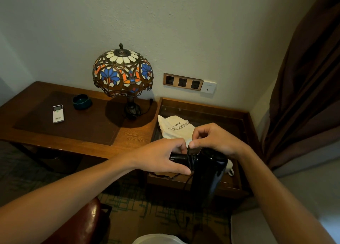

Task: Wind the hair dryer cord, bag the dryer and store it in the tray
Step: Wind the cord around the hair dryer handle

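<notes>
A glossy black hair dryer (pixel 209 172) is held over the front of a wooden tray (pixel 246 133), its barrel pointing down. My left hand (pixel 161 157) grips the dryer's handle, which points left. My right hand (pixel 215 138) pinches the black cord (pixel 190 159) just above the handle, where a few turns are wrapped around it. A loose length of cord hangs below the handle toward the floor. A white cloth bag (pixel 174 127) with printed text lies in the tray, behind my hands.
A stained-glass lamp (pixel 122 72) stands on the wooden desk (pixel 128 137) to the left, with a white remote (pixel 58 113) and a dark green ashtray (pixel 82 102). Wall sockets (pixel 183 82) are above the tray. A white cup (pixel 229 167) sits in the tray. A brown curtain (pixel 303 96) hangs at the right.
</notes>
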